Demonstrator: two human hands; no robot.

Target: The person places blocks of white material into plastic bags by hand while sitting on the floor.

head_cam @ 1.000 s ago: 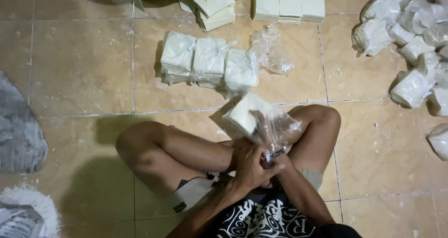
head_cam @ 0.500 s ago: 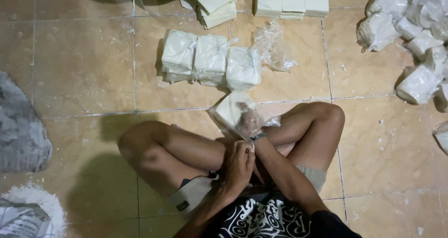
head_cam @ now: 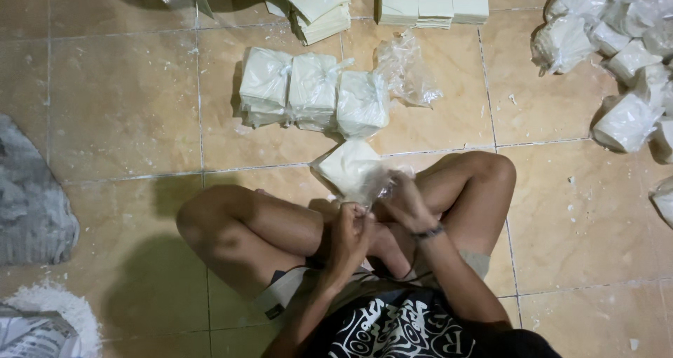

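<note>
We pinch the plastic bag (head_cam: 354, 170) neck with left hand (head_cam: 348, 233) and right hand (head_cam: 405, 202); a loose grip could spill its white block near the 3 tied packs (head_cam: 313, 91).

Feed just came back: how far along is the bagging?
Three tied packs lie in a row, more heaped at right. The left hand and right hand are at the neck of a filled bag. Unbagged white stacks and an empty bag wait.

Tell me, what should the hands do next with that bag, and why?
Probably twist the neck tighter: the right hand pinches the clear top of the bag of white sheets, the left hand is beside it, and the top looks loose, unlike the row of tied bags.
</note>
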